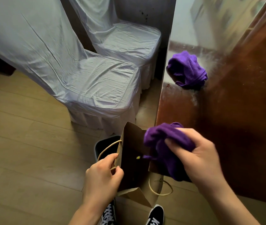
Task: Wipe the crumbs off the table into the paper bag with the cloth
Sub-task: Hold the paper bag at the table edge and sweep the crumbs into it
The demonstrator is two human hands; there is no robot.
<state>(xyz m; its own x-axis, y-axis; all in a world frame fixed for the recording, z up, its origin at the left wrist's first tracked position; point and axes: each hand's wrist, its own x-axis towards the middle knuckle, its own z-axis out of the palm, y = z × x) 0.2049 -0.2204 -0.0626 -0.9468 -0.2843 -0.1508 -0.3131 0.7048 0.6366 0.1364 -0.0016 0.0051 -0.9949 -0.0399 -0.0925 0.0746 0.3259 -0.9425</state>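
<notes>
My right hand (199, 153) grips a purple cloth (164, 140) at the near left edge of the glossy brown table (242, 111), with the cloth hanging over the open mouth of a brown paper bag (129, 143). My left hand (103, 177) holds the bag's left side by its rope handle, keeping it open just below the table edge. A small yellowish bit (138, 157) shows inside the dark bag. A second purple cloth (186, 70) lies bunched on the table farther away, near pale crumbs and dust (194, 98).
Two chairs in white covers (96, 82) stand to the left of the table. A dark bin (106, 145) sits on the wooden floor behind the bag. My black-and-white shoes (155, 215) are below.
</notes>
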